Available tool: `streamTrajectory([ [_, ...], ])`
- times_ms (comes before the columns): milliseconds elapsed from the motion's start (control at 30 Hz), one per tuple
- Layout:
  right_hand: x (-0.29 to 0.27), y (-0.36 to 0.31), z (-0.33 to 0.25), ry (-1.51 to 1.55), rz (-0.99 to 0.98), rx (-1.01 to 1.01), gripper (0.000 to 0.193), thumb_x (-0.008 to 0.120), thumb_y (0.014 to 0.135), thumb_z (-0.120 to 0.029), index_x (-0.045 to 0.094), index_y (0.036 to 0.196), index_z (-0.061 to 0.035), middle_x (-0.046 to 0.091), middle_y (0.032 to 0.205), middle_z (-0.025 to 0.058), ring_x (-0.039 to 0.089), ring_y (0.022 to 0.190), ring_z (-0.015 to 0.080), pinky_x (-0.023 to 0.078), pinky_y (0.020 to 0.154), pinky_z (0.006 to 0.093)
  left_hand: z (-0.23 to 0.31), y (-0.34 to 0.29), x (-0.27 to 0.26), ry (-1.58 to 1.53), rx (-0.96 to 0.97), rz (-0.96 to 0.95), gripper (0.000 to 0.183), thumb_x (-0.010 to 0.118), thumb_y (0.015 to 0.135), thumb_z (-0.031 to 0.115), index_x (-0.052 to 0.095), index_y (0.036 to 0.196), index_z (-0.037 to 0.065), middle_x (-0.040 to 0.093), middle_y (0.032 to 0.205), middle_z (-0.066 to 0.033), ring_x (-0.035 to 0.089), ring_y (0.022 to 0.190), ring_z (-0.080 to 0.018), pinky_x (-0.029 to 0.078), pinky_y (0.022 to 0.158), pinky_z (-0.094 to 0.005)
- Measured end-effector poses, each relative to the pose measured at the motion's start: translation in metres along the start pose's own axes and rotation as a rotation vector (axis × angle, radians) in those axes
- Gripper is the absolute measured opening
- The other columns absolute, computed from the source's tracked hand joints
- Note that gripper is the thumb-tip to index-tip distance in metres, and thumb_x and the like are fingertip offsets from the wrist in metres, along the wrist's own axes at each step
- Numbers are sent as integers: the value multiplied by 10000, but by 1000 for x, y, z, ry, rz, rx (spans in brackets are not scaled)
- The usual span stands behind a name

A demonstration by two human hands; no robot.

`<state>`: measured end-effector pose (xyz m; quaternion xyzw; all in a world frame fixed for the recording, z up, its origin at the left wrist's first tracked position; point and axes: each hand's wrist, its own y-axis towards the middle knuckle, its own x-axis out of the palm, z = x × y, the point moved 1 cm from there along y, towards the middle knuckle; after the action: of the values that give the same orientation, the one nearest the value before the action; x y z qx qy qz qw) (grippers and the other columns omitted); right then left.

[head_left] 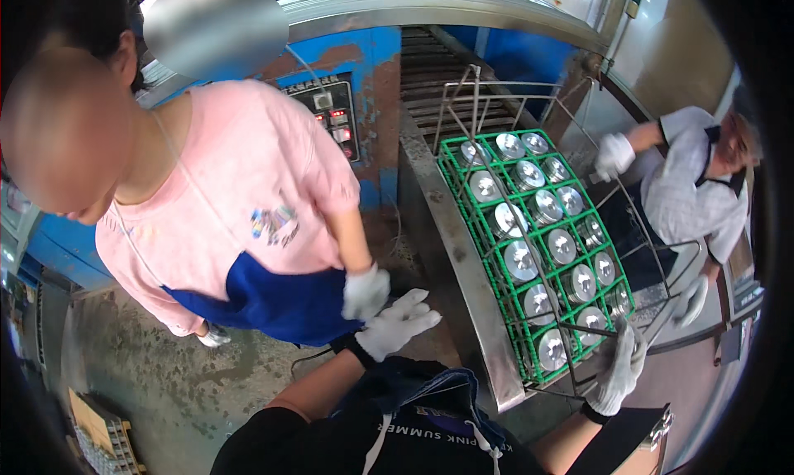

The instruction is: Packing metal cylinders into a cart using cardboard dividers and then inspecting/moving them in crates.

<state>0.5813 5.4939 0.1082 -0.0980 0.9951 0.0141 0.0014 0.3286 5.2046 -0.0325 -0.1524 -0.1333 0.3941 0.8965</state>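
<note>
A green divided crate (510, 289) holds rows of shiny round metal parts (521, 261), several of them, each in its own cell. Around the crate stands a metal wire basket (447, 111) with tall thin bars. My right hand (620, 372), in a white knitted glove, is closed around the near right corner of this basket. White-gloved too, my left hand (401, 324) is held out left of the basket with its fingers spread and nothing in it. It is close to the gloved hand (366, 293) of a person in a pink shirt.
The basket rests on a steel-sided track (459, 268) with rollers (430, 70) behind it. A person in pink (240, 177) stands close on the left. Another person (695, 177) is across on the right, one glove near the basket. A blue machine with a control panel (331, 115) stands behind.
</note>
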Motion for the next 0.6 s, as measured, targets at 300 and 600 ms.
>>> streamTrajectory([
  [300, -7, 8, 16, -99, -47, -195, 320, 618, 1005, -261, 681, 1127, 29, 695, 1001, 37, 520, 764, 54, 414, 702, 215, 101, 113, 1, 2, 480, 271, 830, 772, 865, 427, 401, 1479, 9, 527, 1442, -170, 497, 1340, -210, 375, 1119, -345],
  [600, 22, -26, -44, -277, -38, 82, 307, 461, 1024, 7, 501, 1226, 234, 465, 1418, 368, 567, 1254, 342, 480, 1082, 366, 296, 176, -50, -94, 997, 714, 788, 790, 861, 405, 451, 1385, -77, 533, 1364, -219, 488, 1296, -301, 353, 1122, -379],
])
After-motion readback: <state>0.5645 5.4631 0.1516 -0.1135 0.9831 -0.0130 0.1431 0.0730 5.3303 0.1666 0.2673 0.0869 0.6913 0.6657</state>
